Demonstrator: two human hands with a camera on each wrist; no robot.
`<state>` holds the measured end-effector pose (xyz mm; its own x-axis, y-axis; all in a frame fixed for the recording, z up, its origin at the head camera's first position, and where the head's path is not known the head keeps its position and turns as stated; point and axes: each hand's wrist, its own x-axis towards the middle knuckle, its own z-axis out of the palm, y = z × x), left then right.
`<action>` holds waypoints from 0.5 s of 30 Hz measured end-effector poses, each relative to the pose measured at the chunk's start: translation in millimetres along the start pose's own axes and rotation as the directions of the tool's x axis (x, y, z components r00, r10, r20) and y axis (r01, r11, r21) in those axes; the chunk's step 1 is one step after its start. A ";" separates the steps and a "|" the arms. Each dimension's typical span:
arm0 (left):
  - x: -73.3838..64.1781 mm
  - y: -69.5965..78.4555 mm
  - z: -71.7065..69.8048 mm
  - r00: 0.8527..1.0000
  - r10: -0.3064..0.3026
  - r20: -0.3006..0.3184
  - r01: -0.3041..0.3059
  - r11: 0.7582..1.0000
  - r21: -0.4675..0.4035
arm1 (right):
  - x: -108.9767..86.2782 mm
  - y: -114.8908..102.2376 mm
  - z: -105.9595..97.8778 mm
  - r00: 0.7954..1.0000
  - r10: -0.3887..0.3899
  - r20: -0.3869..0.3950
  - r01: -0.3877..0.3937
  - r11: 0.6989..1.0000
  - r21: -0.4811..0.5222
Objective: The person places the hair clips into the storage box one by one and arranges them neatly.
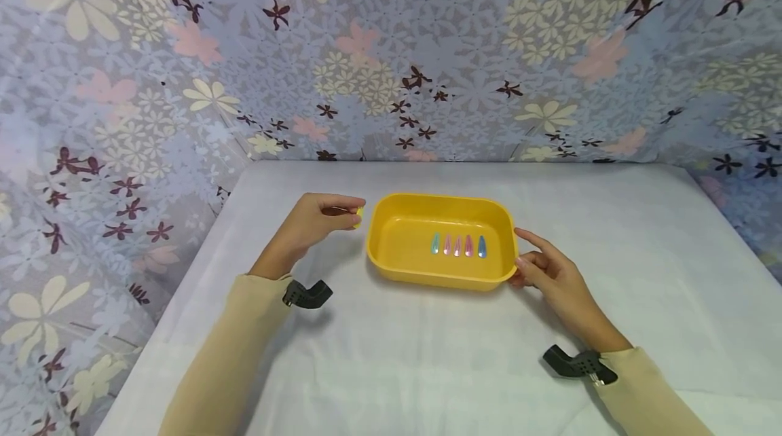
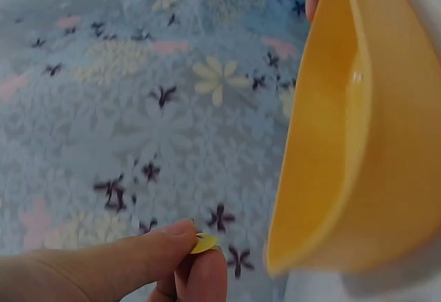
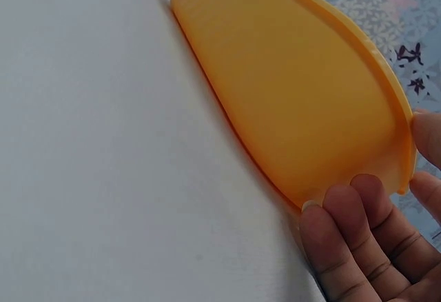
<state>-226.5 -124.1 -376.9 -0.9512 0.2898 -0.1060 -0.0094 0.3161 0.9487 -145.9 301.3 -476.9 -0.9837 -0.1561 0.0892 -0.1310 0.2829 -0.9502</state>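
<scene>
My left hand (image 1: 316, 219) pinches a small yellow hair clip (image 1: 358, 216) between thumb and fingers, just left of a yellow plastic tray (image 1: 441, 280). In the left wrist view only part of that clip (image 2: 205, 243) shows at the fingertips; the rest is covered. At the tray's right end, my right hand (image 1: 552, 276) holds the rim, its thumb and index finger at the edge. Its other fingers (image 3: 368, 198) bend against the outer wall in the right wrist view. Inside the tray several snap hair clips stand in a row: a teal one (image 1: 435, 244), pink ones (image 1: 457, 246) and a blue one (image 1: 482, 246).
A white cloth (image 1: 397, 354) covers the table under the tray. Behind and to the left hangs a flowered fabric (image 1: 379, 49), meeting the table's back edge. Each wrist bears a black camera mount (image 1: 307, 295) over a beige sleeve.
</scene>
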 end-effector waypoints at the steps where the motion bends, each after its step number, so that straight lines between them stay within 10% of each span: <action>1: 3.8 2.9 3.8 1.000 0.007 0.011 -0.007 1.000 0.019 | 0.8 0.2 -0.3 1.000 -0.001 0.000 0.001 1.000 0.000; 15: 49.0 10.5 70.8 0.992 -0.060 0.112 0.023 0.950 0.312 | 2.8 2.9 -0.1 1.000 -0.003 -0.009 0.003 1.000 0.004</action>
<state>-251.3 -42.6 -393.3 -0.9084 0.3695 -0.1957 0.0658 0.5886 0.8057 -149.0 301.8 -479.4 -0.9844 -0.1487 0.0943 -0.1332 0.2788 -0.9511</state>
